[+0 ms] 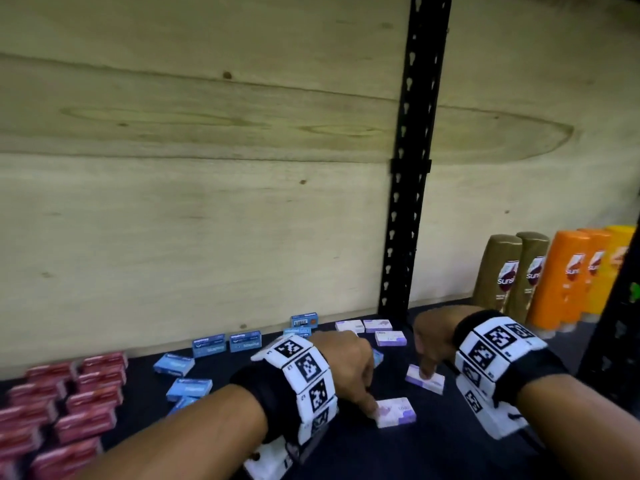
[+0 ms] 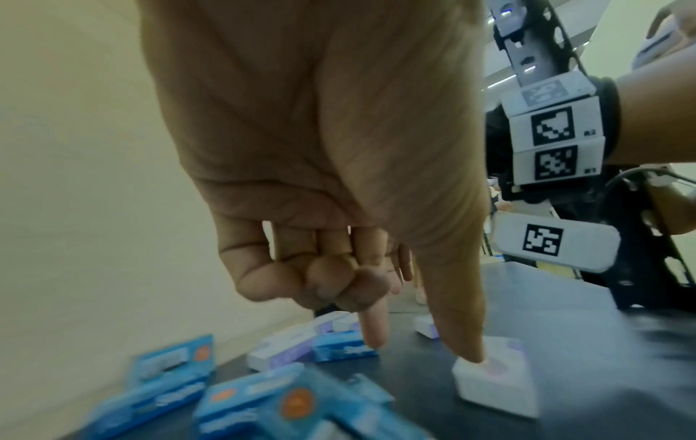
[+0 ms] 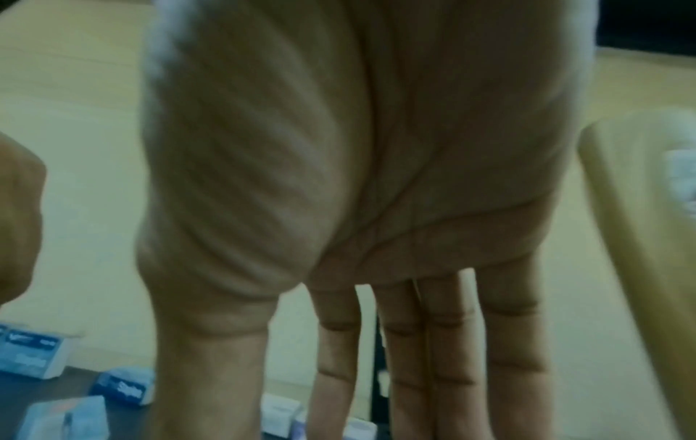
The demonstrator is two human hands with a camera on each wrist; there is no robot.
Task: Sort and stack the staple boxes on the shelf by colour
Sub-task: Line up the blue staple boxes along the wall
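Red staple boxes are grouped at the far left of the dark shelf. Blue staple boxes lie loosely left of centre, and more white-and-purple boxes lie at the back. My left hand reaches down, its straight thumb pressing the near corner of a white-and-purple box. Its index finger points down by a blue box, and the other fingers are curled. My right hand has straight fingers resting on another white-and-purple box.
Gold shampoo bottles and orange ones stand at the back right. A black slotted upright rises against the plywood back wall. Another black frame post stands at the right edge.
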